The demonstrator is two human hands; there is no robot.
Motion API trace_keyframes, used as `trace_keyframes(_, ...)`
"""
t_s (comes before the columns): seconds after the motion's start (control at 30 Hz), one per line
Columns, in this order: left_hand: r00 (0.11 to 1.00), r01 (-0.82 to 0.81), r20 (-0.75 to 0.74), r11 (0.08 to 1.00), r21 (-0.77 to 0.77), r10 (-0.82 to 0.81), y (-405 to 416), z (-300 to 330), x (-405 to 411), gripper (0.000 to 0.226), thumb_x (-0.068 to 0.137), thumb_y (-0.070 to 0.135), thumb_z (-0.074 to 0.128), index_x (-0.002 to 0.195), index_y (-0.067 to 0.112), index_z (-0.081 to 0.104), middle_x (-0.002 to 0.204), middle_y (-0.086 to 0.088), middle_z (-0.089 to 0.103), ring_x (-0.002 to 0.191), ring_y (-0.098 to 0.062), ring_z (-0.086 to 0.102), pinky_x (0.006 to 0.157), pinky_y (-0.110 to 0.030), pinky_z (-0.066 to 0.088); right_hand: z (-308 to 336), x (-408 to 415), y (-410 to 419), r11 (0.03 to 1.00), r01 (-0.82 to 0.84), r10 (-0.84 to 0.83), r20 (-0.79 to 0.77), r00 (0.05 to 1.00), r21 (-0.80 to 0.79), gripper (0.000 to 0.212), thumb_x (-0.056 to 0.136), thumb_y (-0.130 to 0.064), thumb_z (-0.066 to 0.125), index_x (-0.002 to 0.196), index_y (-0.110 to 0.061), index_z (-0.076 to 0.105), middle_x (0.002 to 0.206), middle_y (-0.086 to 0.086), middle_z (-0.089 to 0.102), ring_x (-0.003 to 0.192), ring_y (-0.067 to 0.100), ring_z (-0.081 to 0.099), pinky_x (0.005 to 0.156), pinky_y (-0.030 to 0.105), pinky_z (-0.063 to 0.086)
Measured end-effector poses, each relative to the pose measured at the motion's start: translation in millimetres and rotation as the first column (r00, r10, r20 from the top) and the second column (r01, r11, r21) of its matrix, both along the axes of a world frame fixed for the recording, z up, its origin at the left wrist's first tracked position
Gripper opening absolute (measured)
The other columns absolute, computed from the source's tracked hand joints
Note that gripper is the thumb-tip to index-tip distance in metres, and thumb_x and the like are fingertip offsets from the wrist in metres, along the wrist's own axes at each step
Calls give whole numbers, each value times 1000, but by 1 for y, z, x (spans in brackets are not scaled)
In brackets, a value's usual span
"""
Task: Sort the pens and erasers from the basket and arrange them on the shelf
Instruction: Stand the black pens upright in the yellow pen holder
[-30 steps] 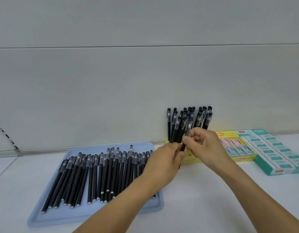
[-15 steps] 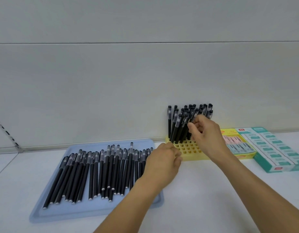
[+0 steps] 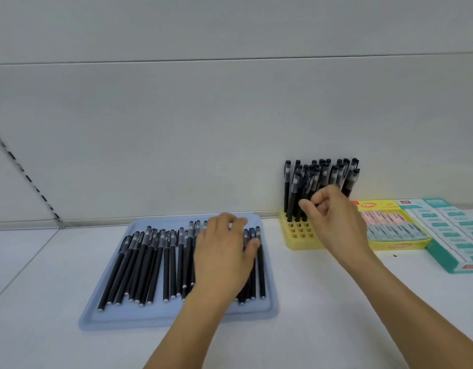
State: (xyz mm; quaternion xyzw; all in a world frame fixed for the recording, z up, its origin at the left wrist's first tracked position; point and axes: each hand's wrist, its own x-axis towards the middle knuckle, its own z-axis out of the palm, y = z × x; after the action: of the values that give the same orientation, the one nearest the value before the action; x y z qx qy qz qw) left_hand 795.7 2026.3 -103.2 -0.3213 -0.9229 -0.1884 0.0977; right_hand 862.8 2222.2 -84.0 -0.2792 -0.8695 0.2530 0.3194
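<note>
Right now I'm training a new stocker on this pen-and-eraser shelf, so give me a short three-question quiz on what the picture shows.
1. True or false: every hole in the yellow pen holder is filled.
2. Where do the loose pens lie? A) in the eraser box B) on the blue tray C) bare shelf
3. Fill in: the left hand rests on the ____, while the right hand is at the standing pens.

Key:
1. False; front holes are empty.
2. B.
3. Loose pens on the tray.
</note>
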Motion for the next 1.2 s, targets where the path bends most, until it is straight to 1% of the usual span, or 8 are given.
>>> trace_keyframes(0.1,949,-311,-29,917,-250,314,-30,2,-15,77,86,75,32,136,18,39,133,-5,42,123,-26,39,96,-37,38,-7,-6,-44,966,-251,222,293,930,64,39,86,-64,49,71,-29,57,65,-13,59,61,3,57,52,23,43)
trace_keyframes(0.23,906,-343,158,899,-271,393,-43,2,-28,91,77,79,48,135,11,34,133,-14,40,123,-33,41,88,-37,45,-17,-26,-89,900,-410,270,547,792,149,57,78,-76,49,66,-21,57,57,-8,58,52,10,54,49,26,40)
trace_keyframes(0.47,896,-257,301,934,-247,326,-47,14,-48,46,87,35,66,114,7,41,110,-10,53,97,-28,56,70,-29,39,-9,-52,-103,917,-394,287,597,749,53,46,85,-51,62,63,-20,38,59,-6,47,50,11,41,47,28,22)
trace_keyframes(0.6,918,-194,288,942,-273,273,-48,22,-51,28,92,30,57,94,12,36,79,3,40,79,-18,47,56,-27,33,-8,-57,-112,887,-442,273,626,730,129,38,90,-42,55,64,-20,39,64,-6,45,53,11,38,48,28,20)
trace_keyframes(0.7,917,-201,292,948,-248,271,-47,23,-48,27,91,28,58,92,11,37,81,1,43,75,-17,47,52,-25,30,-4,-61,-115,872,-474,267,690,673,125,35,89,-43,53,65,-19,43,66,-5,47,57,13,41,49,27,21)
trace_keyframes(1.07,948,-200,184,935,-292,260,-44,17,-49,17,95,11,50,110,4,46,109,-13,56,90,-26,55,69,-30,40,-6,-59,-103,925,-372,344,575,743,-73,31,82,-29,57,63,-18,36,61,-5,42,51,13,38,47,26,25)
trace_keyframes(1.13,924,-250,258,956,-154,283,-47,13,-54,9,98,8,44,105,3,46,101,-14,61,78,-24,54,63,-30,40,-6,-53,-99,912,-370,409,477,778,-179,33,81,-28,58,58,-17,37,54,-4,39,48,16,36,48,25,28)
trace_keyframes(1.2,839,-317,512,930,187,183,-48,15,-54,9,99,8,44,101,4,52,90,-13,65,66,-17,54,57,-27,43,-3,-44,-90,877,-370,461,319,828,-307,27,81,-27,61,61,-14,48,53,0,53,48,16,47,51,27,40)
